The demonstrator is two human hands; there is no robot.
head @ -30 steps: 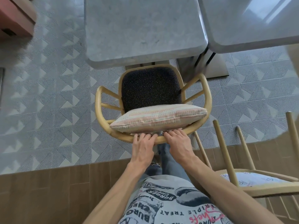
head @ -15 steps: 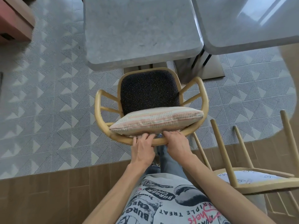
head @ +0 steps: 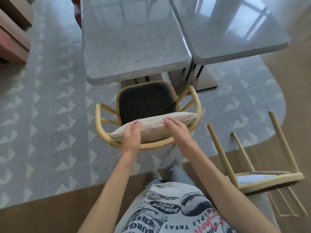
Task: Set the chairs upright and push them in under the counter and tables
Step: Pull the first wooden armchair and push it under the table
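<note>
An upright wooden armchair (head: 99, 121) with a dark speckled seat (head: 146, 100) stands in front of me, its front edge just short of the grey marble table (head: 127, 39). A striped cushion (head: 154, 127) leans against its curved back rail. My left hand (head: 131, 137) and my right hand (head: 176, 130) hover over the cushion and back rail, fingers loose and holding nothing. A second wooden chair (head: 262, 180) lies tipped over at the right, legs pointing up and away.
A second marble table (head: 227, 29) adjoins the first on the right, both on pedestal bases (head: 207, 78). A reddish bench or cabinet (head: 11, 39) stands at the far left. Patterned tile meets wood flooring (head: 42, 214) near my feet.
Both hands have let go of the chair's back rail and risen over the cushion. My view has pulled back and up, so the chair looks farther away.
</note>
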